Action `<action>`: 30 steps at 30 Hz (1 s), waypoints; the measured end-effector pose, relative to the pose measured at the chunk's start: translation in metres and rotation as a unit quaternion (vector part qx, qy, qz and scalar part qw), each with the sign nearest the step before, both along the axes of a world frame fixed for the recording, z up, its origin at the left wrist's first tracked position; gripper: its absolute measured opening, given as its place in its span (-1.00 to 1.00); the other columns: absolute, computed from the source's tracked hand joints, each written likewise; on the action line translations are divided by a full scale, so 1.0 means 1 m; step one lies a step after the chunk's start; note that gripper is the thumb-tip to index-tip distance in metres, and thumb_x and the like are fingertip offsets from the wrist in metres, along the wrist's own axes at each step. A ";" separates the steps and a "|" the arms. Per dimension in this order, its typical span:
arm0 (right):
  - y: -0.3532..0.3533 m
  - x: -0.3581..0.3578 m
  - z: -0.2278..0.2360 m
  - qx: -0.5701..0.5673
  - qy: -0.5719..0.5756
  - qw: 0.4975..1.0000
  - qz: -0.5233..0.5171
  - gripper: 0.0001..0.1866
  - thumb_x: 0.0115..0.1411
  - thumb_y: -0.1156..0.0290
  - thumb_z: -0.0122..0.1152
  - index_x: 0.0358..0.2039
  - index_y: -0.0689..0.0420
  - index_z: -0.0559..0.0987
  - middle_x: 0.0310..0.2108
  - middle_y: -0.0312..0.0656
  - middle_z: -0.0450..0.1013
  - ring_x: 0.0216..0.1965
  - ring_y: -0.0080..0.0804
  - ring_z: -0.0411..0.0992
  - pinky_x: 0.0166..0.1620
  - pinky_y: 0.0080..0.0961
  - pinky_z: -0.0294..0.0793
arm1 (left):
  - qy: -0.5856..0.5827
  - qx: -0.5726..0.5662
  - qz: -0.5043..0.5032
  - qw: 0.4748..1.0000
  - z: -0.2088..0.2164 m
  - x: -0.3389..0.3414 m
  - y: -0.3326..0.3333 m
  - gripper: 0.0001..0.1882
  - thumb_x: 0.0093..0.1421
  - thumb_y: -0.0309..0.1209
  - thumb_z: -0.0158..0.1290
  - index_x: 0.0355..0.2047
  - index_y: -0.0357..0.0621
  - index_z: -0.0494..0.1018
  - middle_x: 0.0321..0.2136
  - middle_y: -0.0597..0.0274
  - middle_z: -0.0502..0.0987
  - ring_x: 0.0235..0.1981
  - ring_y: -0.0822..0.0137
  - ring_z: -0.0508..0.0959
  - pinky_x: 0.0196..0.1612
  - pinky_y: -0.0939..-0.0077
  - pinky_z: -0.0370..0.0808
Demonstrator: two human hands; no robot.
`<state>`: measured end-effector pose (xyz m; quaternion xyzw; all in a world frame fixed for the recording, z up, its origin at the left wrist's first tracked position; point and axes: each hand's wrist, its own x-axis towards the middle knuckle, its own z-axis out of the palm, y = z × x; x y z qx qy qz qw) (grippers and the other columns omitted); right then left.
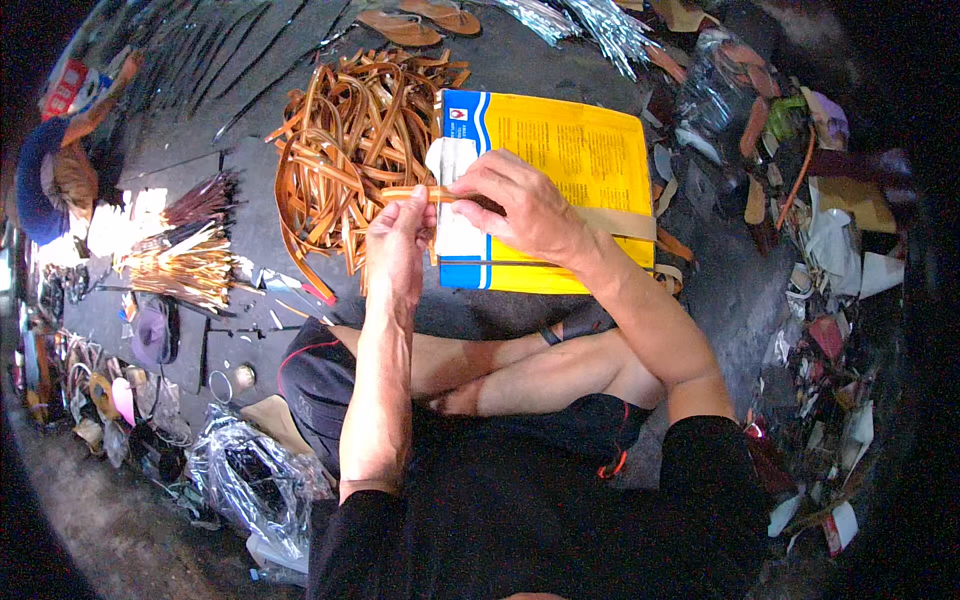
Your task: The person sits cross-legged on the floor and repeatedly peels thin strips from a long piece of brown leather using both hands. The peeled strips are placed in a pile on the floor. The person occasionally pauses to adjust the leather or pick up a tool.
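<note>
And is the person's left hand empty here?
No, the left hand pinches a brown strip between thumb and fingers.

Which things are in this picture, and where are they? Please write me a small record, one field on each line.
Left hand: this hand pinches a brown strip
Right hand: this hand is at the strip's right end, above the package; exact grip unclear
Package: yellow, blue and white, lying flat
Heap: many brown strips, left of the package
Far side: sandals
Far left: another person's arm
Lower left: clear plastic
</note>
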<state>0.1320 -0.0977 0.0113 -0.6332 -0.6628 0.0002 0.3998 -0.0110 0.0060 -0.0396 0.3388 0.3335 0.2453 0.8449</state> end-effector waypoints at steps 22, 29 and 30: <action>0.006 -0.012 0.015 -0.028 0.060 0.997 -0.029 -0.87 0.04 0.50 0.30 -0.41 0.20 0.51 -0.44 -0.12 0.41 -0.35 -0.15 0.44 -0.28 -0.33 0.43 | 0.033 0.080 -0.038 0.996 0.003 0.002 0.001 -0.75 0.26 -0.19 0.08 -0.40 -0.09 0.47 -0.50 0.40 0.52 -0.51 0.58 0.43 -0.46 0.70 0.30; 0.002 -0.010 0.012 -0.036 0.038 0.999 -0.015 -0.83 0.04 0.48 0.29 -0.37 0.18 0.49 -0.42 -0.10 0.39 -0.33 -0.10 0.40 -0.25 -0.26 0.41 | 0.028 -0.011 -0.042 0.999 -0.004 0.002 0.008 -0.77 0.22 -0.22 0.14 -0.47 -0.07 0.46 -0.56 0.41 0.49 -0.54 0.58 0.42 -0.45 0.72 0.32; 0.000 -0.010 0.012 -0.039 0.032 0.999 -0.011 -0.84 0.04 0.49 0.29 -0.37 0.18 0.49 -0.42 -0.10 0.39 -0.33 -0.10 0.40 -0.25 -0.26 0.41 | 0.037 -0.009 -0.042 0.998 -0.004 0.001 0.008 -0.76 0.23 -0.22 0.12 -0.47 -0.07 0.45 -0.56 0.42 0.48 -0.54 0.58 0.41 -0.46 0.72 0.30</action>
